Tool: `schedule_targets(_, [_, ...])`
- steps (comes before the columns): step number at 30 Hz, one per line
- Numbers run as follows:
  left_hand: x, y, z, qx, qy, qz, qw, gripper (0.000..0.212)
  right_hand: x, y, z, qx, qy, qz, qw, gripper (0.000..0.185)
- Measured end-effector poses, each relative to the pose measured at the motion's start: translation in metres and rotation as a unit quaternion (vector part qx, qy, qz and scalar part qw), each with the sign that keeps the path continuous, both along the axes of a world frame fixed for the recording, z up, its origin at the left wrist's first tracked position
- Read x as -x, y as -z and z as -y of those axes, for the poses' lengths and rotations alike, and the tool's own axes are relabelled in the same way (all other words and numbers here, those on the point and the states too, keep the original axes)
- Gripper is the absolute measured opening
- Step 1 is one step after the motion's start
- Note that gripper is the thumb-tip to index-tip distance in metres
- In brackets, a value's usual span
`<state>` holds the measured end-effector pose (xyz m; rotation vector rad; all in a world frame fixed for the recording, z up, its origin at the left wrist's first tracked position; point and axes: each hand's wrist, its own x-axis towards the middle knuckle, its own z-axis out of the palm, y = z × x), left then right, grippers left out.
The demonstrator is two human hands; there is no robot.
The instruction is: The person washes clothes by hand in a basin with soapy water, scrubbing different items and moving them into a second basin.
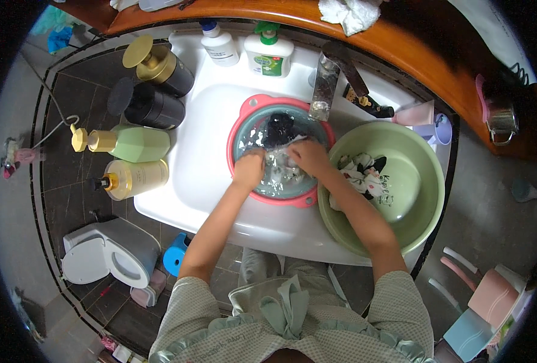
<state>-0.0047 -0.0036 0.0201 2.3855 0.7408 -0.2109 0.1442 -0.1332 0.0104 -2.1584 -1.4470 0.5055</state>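
A round basin with a pink rim (246, 106) stands in the white sink and holds water and wet cloth. My left hand (249, 168) is at the basin's left side, its fingers closed on an edge of a pale cloth. At the right, my right hand (308, 156) grips the same cloth (280, 147), which stretches between the two hands at the water. Behind it a dark cloth piece (280, 127) lies in the water. A larger green basin (413, 140) is to the right, under my right forearm, with a black-and-white patterned garment (361, 174) inside.
A metal faucet (325, 86) rises behind the pink-rimmed basin. Along the back of the sink (196, 172) stand a Dettol pump bottle (268, 54) and a white bottle (219, 45). Several pump bottles line the left, including a green one (137, 143). A toilet (109, 254) is at the lower left.
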Motion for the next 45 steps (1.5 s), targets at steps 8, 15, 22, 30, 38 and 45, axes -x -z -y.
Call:
schedule_targets(8, [-0.012, 0.033, -0.024, 0.291, -0.161, 0.11, 0.937, 0.032, -0.008, 0.007, -0.025, 0.004, 0.092, -0.199, 0.976, 0.032])
schedule_targets(15, [-0.02, 0.058, -0.001, 0.072, -0.194, 0.061, 0.977, 0.034, 0.004, 0.033, -0.035, 0.08, 0.168, -0.057, 0.981, 0.028])
schedule_targets(22, [-0.036, 0.053, 0.02, 0.495, -0.4, 0.318, 0.703, 0.021, 0.046, 0.011, -0.043, -0.231, 0.2, -0.378, 0.874, 0.03])
schedule_targets(30, [-0.048, 0.025, 0.025, 0.324, -0.352, 0.274, 0.835, 0.04, 0.054, -0.008, -0.056, -0.191, 0.336, -0.378, 0.842, 0.031])
schedule_targets(38, [-0.053, 0.017, 0.016, 0.147, -0.267, 0.226, 0.925, 0.041, 0.061, 0.008, -0.058, -0.195, 0.343, -0.373, 0.84, 0.03])
schedule_targets(45, [-0.034, 0.04, 0.023, 0.338, -0.267, 0.224, 0.874, 0.043, 0.03, 0.012, -0.057, -0.141, 0.319, -0.327, 0.878, 0.037])
